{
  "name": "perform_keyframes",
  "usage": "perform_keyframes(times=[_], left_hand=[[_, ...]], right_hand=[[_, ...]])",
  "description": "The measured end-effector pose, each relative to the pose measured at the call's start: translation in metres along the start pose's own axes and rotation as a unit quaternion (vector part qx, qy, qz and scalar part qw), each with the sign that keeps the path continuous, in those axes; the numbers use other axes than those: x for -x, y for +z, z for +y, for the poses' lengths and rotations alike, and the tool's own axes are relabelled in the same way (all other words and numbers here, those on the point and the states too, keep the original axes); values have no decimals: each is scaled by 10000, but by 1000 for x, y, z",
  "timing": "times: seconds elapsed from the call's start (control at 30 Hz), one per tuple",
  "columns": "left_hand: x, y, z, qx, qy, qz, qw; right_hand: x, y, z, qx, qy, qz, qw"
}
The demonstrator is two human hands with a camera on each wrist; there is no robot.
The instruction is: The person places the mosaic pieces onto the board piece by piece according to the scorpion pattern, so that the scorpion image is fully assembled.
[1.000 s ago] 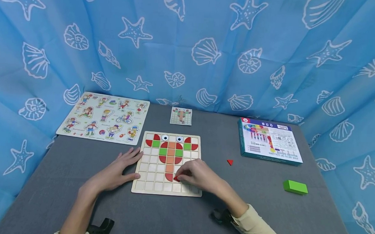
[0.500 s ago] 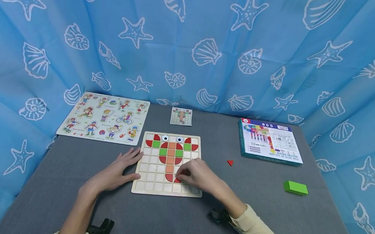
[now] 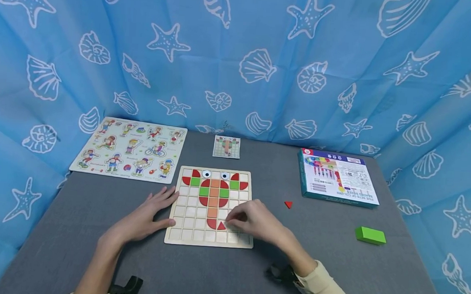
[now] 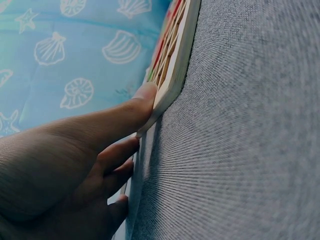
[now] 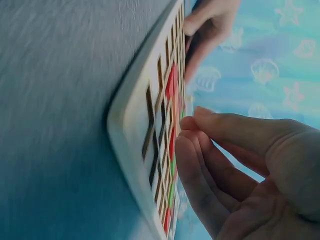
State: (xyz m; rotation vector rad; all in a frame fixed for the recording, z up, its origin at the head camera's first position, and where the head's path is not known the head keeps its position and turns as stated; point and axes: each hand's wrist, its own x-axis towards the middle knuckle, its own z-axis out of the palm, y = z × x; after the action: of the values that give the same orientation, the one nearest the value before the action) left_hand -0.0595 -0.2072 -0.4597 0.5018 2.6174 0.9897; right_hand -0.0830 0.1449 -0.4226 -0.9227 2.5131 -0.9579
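A wooden grid board point(image 3: 187, 240) lies on the table, with red, green and orange pieces and two eye pieces set in its cells. My left hand point(image 3: 148, 213) rests at the board's left edge, fingers spread; in the left wrist view its thumb point(image 4: 142, 100) touches the rim. A red triangle point(image 3: 221, 225) lies in a lower cell beside a red quarter-round piece point(image 3: 212, 224). Just right of the triangle, over the board, is my right hand point(image 3: 255, 220). In the right wrist view its thumb and fingertips point(image 5: 186, 145) are curled together with nothing showing between them.
Behind the board lies a small pattern card point(image 3: 226, 147). A picture puzzle board point(image 3: 130, 149) is at back left, a boxed toy set point(image 3: 339, 178) at back right. Another red triangle point(image 3: 288, 204) and a green block point(image 3: 371, 235) lie to the right. A blue curtain point(image 3: 225, 52) hangs behind.
My right hand has let go of the red triangle and drawn slightly right, leaving it in the cell. The left hand stays at the board's edge.
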Motion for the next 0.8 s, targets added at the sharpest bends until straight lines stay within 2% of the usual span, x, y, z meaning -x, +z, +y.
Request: perform_keyframes(times=[0.13, 0.23, 0.4, 0.47, 0.6, 0.8], left_hand=[[0, 0, 0, -13, 16, 13, 10000], [1, 0, 0, -5, 17, 16, 10000], [1, 0, -1, 2, 35, 20, 10000], [1, 1, -1, 14, 45, 23, 10000], [2, 1, -1, 26, 55, 26, 10000], [1, 1, -1, 9, 33, 16, 10000]], right_hand=[[11, -13, 14, 136, 309, 382, 9987], [23, -24, 30, 418, 645, 785, 9940], [47, -42, 59, 1066, 1076, 1531, 9765], [55, -47, 68, 1297, 1236, 1700, 9690], [65, -54, 82, 1471, 1423, 1691, 9641], [70, -60, 91, 989, 1454, 1451, 9737]])
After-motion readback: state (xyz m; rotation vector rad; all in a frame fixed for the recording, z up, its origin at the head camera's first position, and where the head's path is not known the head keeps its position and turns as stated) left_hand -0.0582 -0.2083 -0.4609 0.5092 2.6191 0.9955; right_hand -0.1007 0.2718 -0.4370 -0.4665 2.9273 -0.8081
